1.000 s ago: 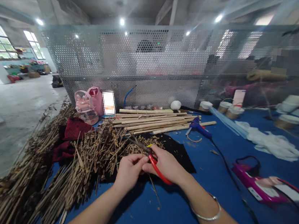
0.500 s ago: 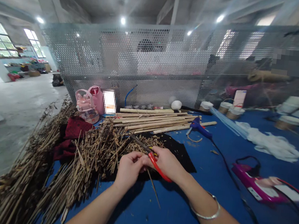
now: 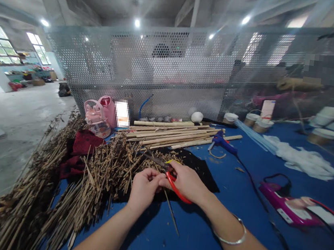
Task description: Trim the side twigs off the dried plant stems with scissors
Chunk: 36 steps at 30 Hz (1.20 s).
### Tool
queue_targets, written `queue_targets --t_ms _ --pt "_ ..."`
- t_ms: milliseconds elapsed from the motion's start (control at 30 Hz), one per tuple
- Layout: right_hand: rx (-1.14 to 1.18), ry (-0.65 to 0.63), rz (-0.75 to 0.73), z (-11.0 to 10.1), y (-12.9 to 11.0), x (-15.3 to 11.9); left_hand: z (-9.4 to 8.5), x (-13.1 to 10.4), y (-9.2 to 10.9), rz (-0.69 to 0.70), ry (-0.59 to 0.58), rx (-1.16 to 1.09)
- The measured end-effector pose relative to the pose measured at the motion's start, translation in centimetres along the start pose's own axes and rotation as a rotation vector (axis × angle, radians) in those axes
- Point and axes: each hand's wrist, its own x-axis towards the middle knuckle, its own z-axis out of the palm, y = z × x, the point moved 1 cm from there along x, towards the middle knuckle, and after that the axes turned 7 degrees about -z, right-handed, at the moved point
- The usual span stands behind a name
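Observation:
My right hand is closed round scissors with red and yellow handles, their metal blades parted and pointing up and left. Close beside it, my left hand is pinched, its fingertips near those of the right. A thin dry stalk slants down from between the two hands; its upper end is hidden by the fingers. Just beyond the hands, a pile of dried stems and leaves lies partly on a black cloth.
Pale wooden sticks lie behind the pile, next to a blue glue gun. A purple power strip and its cords are on the right of the blue table. Pink bottles stand at the back left, before a perforated metal screen.
The scissors' handles have spread and the blades have come apart. The stalk's lower end has shifted slightly downward. Both hands stay almost in place.

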Motion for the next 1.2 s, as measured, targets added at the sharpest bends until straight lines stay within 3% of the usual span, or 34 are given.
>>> queue_targets --t_ms 433,600,833,1200 --pt "0.043 -0.047 0.027 0.1 0.2 0.2 -0.3 0.2 -0.4 -0.019 0.013 0.006" --pt "0.007 -0.050 0.006 -0.2 0.1 0.1 -0.3 0.2 -0.2 0.024 -0.009 0.019" --pt "0.141 -0.048 -0.066 0.3 0.0 -0.1 -0.4 -0.1 0.2 0.118 -0.085 0.066" --pt "0.202 -0.048 0.040 1.0 0.1 0.2 -0.1 -0.1 0.2 0.001 -0.041 -0.064"
